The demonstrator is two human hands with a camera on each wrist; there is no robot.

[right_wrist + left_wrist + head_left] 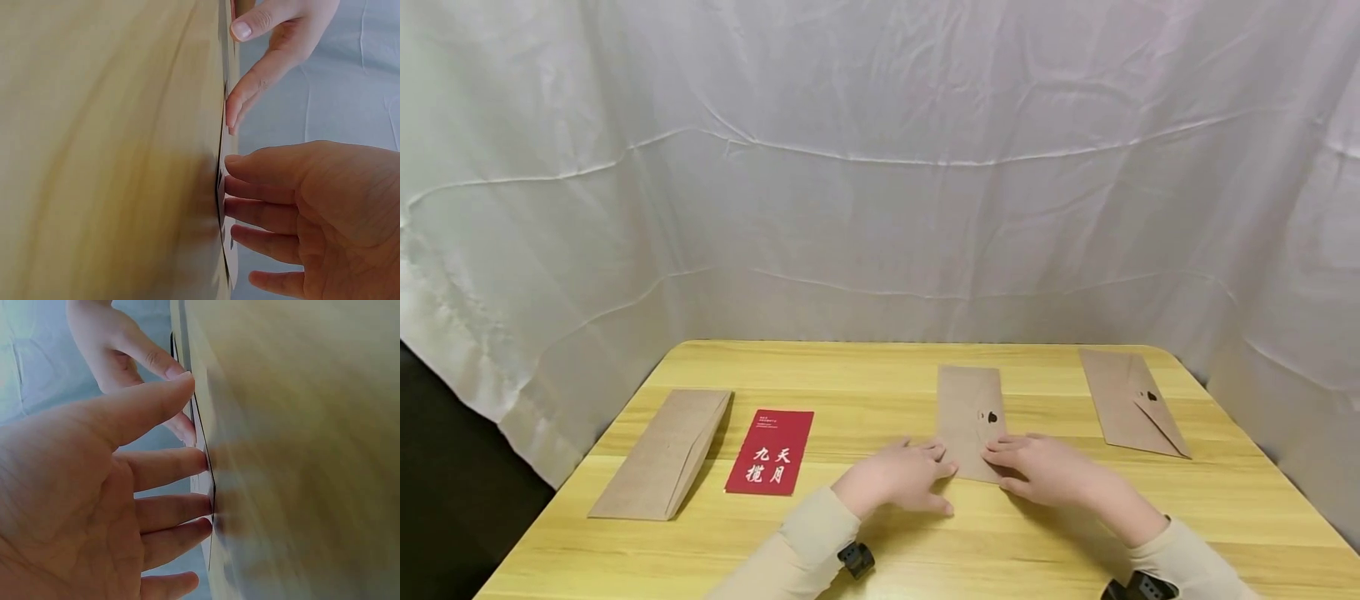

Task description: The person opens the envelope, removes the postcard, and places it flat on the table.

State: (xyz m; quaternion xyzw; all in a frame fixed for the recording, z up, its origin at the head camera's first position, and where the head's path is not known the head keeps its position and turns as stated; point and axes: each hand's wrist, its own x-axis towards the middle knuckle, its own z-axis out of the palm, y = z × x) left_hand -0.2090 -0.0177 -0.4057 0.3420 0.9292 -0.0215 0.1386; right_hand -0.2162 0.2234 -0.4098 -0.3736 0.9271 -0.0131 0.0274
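A brown paper envelope [968, 392] lies flat on the table in the head view, a small dark mark near its right edge. At its lower left edge, the fingertips of my left hand [906, 477] rest on the paper, thumb out to the side. My right hand [1048, 471] touches the lower right edge with spread, fairly straight fingers. Both wrist views show extended fingers meeting the thin envelope edge, the left hand's palm [69, 500] and the right hand's palm [344, 200] facing the camera. Part of the envelope's lower end is covered by the fingers.
On the wooden table [865, 375], a red card with white characters [769, 452] lies left of my hands. Beyond it is another brown envelope [658, 454], its side slightly raised. A third envelope [1123, 396] lies at the back right. A pale curtain [880, 225] hangs behind the table.
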